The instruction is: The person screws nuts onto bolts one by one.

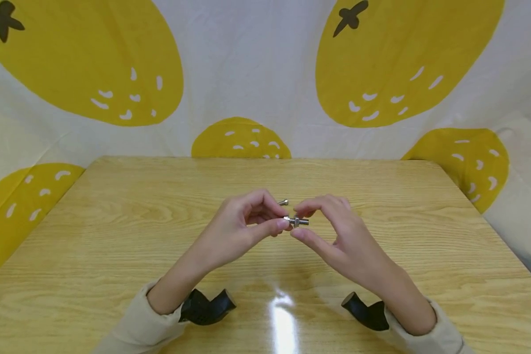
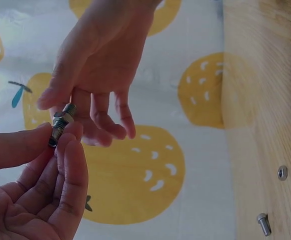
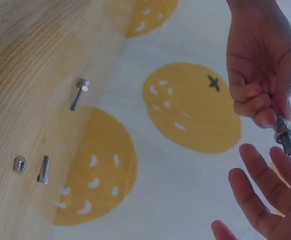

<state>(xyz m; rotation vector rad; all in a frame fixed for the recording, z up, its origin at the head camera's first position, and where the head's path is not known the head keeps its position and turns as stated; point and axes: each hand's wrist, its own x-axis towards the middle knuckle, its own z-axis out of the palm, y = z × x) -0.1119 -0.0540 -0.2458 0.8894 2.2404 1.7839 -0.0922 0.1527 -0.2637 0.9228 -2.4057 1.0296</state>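
Between thumb and fingertips, my left hand (image 1: 241,228) pinches the head end of a small metal bolt (image 1: 305,222) above the table. A hex nut (image 1: 297,222) sits partway along its shaft, and the threaded tip points toward my right hand (image 1: 342,236). That hand's thumb and index finger are parted on either side of the nut, with small gaps showing. In the right wrist view its fingers (image 3: 258,185) are spread and rather straight, while the nut (image 3: 284,131) shows near the left fingertips. The bolt's head is mostly covered by the left hand.
On the wooden table (image 1: 137,206), the right wrist view shows a bolt (image 3: 79,93), a second bolt (image 3: 44,170) and a loose nut (image 3: 19,164). A patterned cloth (image 1: 248,73) hangs behind the table. Black curved pieces (image 1: 210,309) protrude at both wrists.
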